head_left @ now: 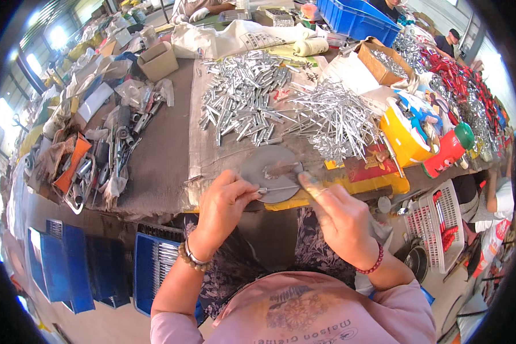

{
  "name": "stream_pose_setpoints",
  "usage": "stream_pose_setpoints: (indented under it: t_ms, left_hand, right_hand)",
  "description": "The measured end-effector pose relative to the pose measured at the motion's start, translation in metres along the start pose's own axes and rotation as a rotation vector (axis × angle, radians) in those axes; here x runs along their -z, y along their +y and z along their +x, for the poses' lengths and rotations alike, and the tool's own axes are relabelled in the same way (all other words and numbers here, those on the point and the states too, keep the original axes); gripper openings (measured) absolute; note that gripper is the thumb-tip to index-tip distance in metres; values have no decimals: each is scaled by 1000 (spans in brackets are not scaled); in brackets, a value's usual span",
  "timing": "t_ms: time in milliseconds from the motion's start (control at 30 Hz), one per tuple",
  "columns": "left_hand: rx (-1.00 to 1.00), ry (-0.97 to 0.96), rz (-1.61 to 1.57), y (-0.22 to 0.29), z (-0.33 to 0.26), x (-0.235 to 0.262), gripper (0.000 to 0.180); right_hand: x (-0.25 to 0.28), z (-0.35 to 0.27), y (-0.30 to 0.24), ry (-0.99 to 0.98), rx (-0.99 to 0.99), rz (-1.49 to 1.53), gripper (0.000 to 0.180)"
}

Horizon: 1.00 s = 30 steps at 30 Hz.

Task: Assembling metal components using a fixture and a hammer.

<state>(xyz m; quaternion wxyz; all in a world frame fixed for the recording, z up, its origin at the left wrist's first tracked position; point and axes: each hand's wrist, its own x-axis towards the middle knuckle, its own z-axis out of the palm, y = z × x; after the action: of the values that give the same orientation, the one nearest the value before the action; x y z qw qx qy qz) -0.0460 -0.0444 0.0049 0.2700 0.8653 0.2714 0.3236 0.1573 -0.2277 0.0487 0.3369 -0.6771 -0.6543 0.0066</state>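
Note:
In front of me, a round grey disc (258, 166) lies at the near edge of the work table. My left hand (223, 200) is closed, pinching the end of a thin silver metal rod (278, 188) that reaches right across the disc's near part. My right hand (341, 221) is at the disc's right side, fingers curled and partly smeared by motion. Its fingertips are close to the rod's far end and to a short dark brown bar (282, 169) with a metal end. What those fingers grip is hidden.
Beyond the disc lie a heap of silver metal sleeves (243, 94) and a pile of thin rods (341, 120). Right stand a yellow container (404, 137) and red bottle (450, 150); left, mixed metal parts (103, 160). Blue bins (69, 264) stand below the table. Other people work farther off.

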Motion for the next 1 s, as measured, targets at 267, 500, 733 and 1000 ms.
stream_pose_setpoints:
  t_ms: [267, 500, 733, 1000]
  left_hand:
    - [-29, -53, -58, -7, 2, 0, 17]
    - [121, -118, -264, -10, 6, 4, 16]
    - [127, -142, -237, -11, 6, 4, 14]
    - [82, -143, -209, -11, 8, 5, 14]
  right_hand:
    - [-4, 0, -9, -101, 50, -93, 67]
    - [10, 8, -14, 275, 191, -29, 65]
    - [-9, 6, -5, 76, 74, -126, 68]
    - [-5, -13, -8, -90, 62, -195, 72]
